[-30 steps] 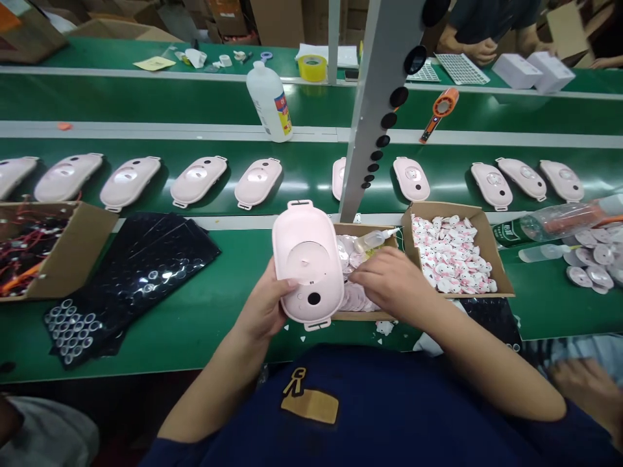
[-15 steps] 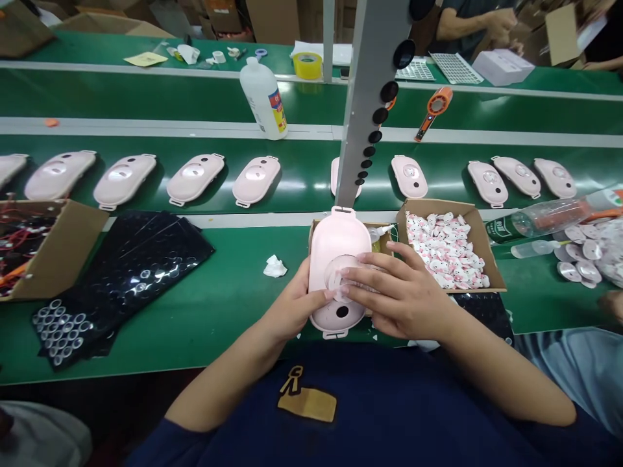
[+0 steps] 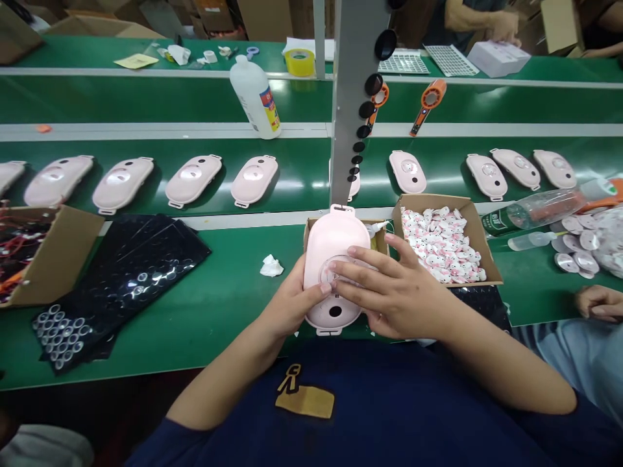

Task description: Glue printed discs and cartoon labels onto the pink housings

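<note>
A pale pink plastic case (image 3: 335, 230) with rounded ends, a clear round cover in the middle and a black dot near its lower end is in front of me, tilted a little. My left hand (image 3: 293, 301) grips its left edge, thumb lying on top beside the clear cover. The fingers of my right hand (image 3: 389, 285) are stretched out and spread, their tips resting on the clear cover (image 3: 327, 271) and partly hiding it. Its thumb is tucked low by the case's right edge. Behind the case, a small cardboard box (image 3: 309, 228) holding a nozzle-tipped bottle is mostly covered.
More pink cases (image 3: 256, 180) lie in a row on the green belt. A grey post (image 3: 348, 97) rises just beyond my hands. To the right stand a box of small white-and-pink figures (image 3: 440, 250) and a plastic bottle (image 3: 540, 211); black sheets (image 3: 141, 259) lie left. A neighbour's hand (image 3: 601, 303) rests far right.
My view has shifted slightly. Both hands stay on the pink case, and my right fingertips have slid a little left across the clear cover. A neighbour's hand shows more at the right.
</note>
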Demonstrator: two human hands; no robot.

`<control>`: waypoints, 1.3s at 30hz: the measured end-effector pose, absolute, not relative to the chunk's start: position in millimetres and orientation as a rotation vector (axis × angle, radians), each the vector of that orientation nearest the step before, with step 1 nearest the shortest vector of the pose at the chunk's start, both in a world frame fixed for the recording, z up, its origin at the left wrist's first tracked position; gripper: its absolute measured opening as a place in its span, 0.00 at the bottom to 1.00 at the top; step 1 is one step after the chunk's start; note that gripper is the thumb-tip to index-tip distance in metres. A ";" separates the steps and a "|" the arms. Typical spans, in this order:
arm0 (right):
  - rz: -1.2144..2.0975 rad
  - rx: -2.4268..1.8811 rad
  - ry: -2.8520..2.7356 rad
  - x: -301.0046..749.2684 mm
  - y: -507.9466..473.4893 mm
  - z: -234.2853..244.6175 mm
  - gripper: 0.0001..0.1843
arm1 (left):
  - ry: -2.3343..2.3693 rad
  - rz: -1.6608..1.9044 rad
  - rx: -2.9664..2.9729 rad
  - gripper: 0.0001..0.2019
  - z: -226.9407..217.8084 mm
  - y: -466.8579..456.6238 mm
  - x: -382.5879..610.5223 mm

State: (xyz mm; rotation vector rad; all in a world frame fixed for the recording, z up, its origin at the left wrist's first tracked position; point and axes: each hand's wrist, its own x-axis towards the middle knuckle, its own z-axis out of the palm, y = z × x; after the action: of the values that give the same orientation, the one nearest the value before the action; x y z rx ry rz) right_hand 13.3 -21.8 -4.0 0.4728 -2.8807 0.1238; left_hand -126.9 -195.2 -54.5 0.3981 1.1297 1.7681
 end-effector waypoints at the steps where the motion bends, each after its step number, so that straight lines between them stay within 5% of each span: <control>1: 0.110 0.406 -2.872 14.4 -27.6 -6.4 0.26 | 1.150 1.778 0.367 0.26 -55.3 -193.6 -126.9; 6: 0.138 0.163 -2.825 20.1 -45.4 -21.6 0.27 | 1.268 1.838 0.249 0.25 -59.1 -187.8 -128.7; 10: 0.542 -0.074 -2.584 19.5 -45.7 -33.5 0.26 | 1.351 1.891 0.254 0.23 -61.4 -188.9 -128.0; 16: 1.284 -0.332 -2.489 7.6 -57.8 -39.4 0.48 | 1.457 1.855 0.346 0.22 -58.6 -195.2 -119.3; 24: 1.529 -0.317 -2.421 1.4 -59.3 -37.7 0.44 | 1.429 1.857 0.389 0.24 -54.6 -201.9 -113.2; 32: 1.351 -0.221 -2.477 5.5 -43.0 -41.8 0.45 | 1.546 1.932 0.303 0.25 -53.8 -206.8 -127.2; 39: 0.373 -0.975 -2.820 12.9 35.4 -51.9 0.17 | 1.595 2.142 0.153 0.23 -48.9 -226.5 -155.3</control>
State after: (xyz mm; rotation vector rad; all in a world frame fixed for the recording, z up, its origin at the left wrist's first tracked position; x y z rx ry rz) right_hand 12.9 35.4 -51.9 -0.9746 -2.8203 0.3732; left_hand -155.3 -226.5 -48.9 0.1533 1.5953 2.1424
